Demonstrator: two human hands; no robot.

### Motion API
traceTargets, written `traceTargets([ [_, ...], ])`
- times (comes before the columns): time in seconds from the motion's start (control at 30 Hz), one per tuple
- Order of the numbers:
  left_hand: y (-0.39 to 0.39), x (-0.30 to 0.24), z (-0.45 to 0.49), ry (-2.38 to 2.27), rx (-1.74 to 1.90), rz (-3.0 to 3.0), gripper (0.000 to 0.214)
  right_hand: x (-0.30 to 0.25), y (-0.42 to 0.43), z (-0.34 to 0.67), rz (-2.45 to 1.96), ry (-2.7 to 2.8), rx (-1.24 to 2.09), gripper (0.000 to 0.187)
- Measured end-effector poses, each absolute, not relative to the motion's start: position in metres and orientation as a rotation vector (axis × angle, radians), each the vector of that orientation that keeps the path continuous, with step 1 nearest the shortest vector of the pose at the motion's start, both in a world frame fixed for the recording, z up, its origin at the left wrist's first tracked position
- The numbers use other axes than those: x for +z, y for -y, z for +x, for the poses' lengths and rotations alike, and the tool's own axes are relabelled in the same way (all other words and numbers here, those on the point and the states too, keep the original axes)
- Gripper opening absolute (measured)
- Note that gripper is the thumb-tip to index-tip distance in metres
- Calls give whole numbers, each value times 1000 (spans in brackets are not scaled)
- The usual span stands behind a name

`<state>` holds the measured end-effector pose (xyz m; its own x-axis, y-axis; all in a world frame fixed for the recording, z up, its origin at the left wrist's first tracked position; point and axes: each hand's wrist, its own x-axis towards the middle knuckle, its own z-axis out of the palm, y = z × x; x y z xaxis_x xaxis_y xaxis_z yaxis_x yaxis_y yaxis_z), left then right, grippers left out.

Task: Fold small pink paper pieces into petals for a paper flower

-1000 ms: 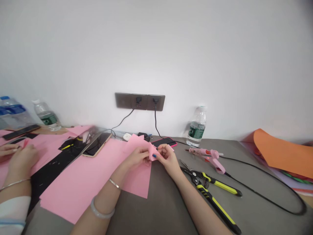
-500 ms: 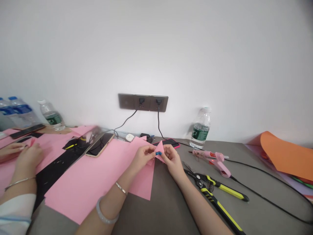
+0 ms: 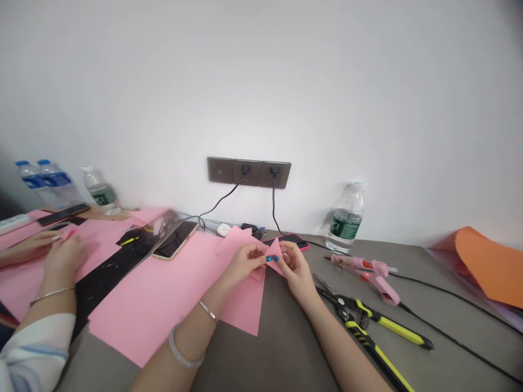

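Note:
A small piece of pink paper (image 3: 275, 249), folded to a point at the top, is pinched between my two hands just above the table. My left hand (image 3: 247, 262) grips its left side, thumb and fingers closed. On the other side my right hand (image 3: 295, 268) holds it the same way, and the two blue-nailed thumbs lie side by side on its face. Sheets of pink paper (image 3: 163, 294) lie under and left of my left forearm. A phone in a pink case (image 3: 300, 239) rests partly hidden behind my right hand.
Right of my arm lie yellow-and-black pliers (image 3: 347, 310) and a pink glue gun (image 3: 368, 267) with its cord. A water bottle (image 3: 345, 218) stands by the wall. Orange paper (image 3: 490, 267) curls far right. A co-worker's hands (image 3: 61, 253) hold pink paper at left; a phone (image 3: 176, 239) lies between.
The whole view has shifted, so things sit slightly farther right. My hands still hold the folded pink paper, with the thumbs in nearly the same place. The co-worker's hands stay on their paper.

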<state>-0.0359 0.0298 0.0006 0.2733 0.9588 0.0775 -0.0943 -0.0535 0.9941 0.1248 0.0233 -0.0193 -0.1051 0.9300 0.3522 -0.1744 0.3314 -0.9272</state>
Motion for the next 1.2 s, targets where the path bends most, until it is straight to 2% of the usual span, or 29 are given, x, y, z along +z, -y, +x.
traceTargets([
  [0.13, -28, 4, -35, -903, 1041, 1305, 41, -18, -23, 125, -749, 1316, 1141, 48],
  [0.27, -29, 2, -36, -891, 1072, 1366, 38, -19, -25, 125, -759, 1377, 1158, 26],
  [0.47, -31, -6, -28, -860, 1229, 1192, 44, -21, -27, 125, -810, 1211, 1174, 28],
  [0.63, -29, -4, -22, -975, 1425, 1257, 27, -19, -26, 122, -807, 1199, 1175, 27],
  [0.9, -23, 3, -27, -1047, 1463, 1461, 10, -25, -29, 126, -906, 1436, 813, 18],
  [1.07, -22, 3, -29, -1061, 1426, 1635, 10, -17, -23, 126, -965, 1504, 569, 12],
  [1.2, -21, 3, -27, -1021, 1434, 1590, 7, -9, -18, 124, -923, 1525, 547, 15],
])
